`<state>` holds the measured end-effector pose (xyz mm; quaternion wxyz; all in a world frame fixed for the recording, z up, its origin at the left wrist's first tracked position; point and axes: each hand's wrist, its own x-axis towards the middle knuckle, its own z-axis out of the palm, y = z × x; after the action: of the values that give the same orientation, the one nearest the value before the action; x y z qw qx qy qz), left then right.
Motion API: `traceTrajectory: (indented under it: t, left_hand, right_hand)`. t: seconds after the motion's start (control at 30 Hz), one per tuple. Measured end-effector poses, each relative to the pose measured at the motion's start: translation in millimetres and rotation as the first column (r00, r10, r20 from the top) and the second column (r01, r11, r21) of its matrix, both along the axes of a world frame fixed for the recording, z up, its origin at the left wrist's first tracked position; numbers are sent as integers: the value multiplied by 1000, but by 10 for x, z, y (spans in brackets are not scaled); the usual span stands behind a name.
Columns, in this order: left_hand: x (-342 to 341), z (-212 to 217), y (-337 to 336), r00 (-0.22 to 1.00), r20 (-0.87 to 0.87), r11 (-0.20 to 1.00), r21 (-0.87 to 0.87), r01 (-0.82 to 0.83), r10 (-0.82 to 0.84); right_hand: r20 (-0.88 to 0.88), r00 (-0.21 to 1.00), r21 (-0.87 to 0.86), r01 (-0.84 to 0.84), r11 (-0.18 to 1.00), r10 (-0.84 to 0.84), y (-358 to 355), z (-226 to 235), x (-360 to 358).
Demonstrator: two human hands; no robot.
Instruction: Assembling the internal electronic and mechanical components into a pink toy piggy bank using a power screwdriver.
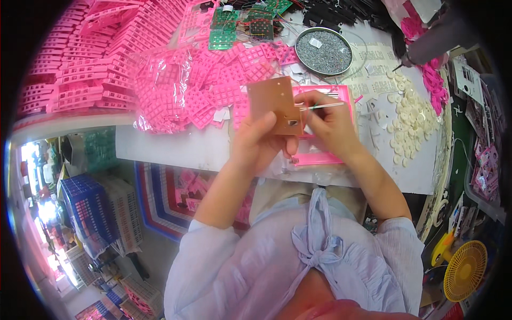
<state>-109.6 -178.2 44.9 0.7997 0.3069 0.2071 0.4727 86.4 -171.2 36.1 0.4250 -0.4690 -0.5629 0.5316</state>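
Observation:
My left hand [256, 141] grips a flat brown circuit board [269, 98], thumb on its face, held up over the table. A small dark part shows near the board's lower right corner. My right hand [333, 122] is closed at the board's right edge, with a thin white stick-like piece [325, 106] between its fingers; whether this is a wire or a tool I cannot tell. Beneath both hands lies an open pink plastic casing [320, 158], partly hidden by them and the board.
Pink keypad pieces [229, 74], some bagged, lie left of my hands, beside stacked pink frames [96, 64]. Green circuit boards [223, 32] and a round tray of screws [325, 58] are at the back. A power screwdriver [432, 45] hangs at right, above white discs [408, 122].

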Motion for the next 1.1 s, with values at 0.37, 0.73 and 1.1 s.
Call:
traceTrajectory:
  t: [0.37,0.73,1.1]
  left_hand:
    - [104,45,-214,879,-415,943,316,-105,237]
    - [-38,320,-396,714,-698,765,491,418,58]
    - [194,113,-757,745,-611,862,194,468,-267]
  right_hand:
    - [-153,988,207,48,977,-16,-70,265,160]
    - [253,953,-481,-25,877,166,-1262,221,2251]
    - [127,890,-137,-421,897,437,-617,578,747]
